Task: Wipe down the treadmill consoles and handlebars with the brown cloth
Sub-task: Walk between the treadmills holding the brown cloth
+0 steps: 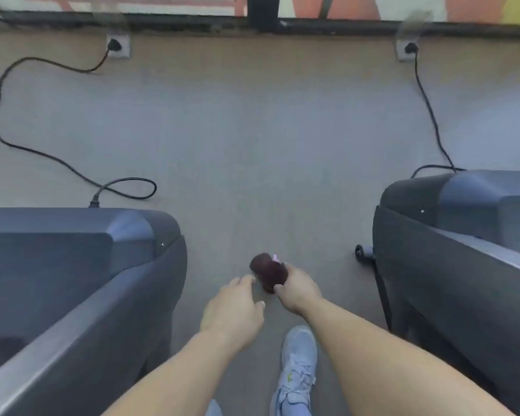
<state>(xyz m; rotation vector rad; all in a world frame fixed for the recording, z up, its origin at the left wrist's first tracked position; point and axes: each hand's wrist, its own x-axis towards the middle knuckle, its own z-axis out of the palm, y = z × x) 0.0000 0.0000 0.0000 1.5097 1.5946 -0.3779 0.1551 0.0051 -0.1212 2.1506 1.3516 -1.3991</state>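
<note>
Gripping the bunched brown cloth [267,274], long axis pointing away: right hand [297,291]; left hand [234,307] loose beside it.

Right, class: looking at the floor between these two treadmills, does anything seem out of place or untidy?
Yes: the left treadmill's power cable sprawls in loose loops across the floor, a likely trip hazard. The right cable runs nearly straight from its socket. Nothing looks spilled or damaged.

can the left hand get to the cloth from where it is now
Probably yes. The left hand is open and sits just beside the cloth, which the right hand grips, and nothing lies in the small gap between them.
</note>
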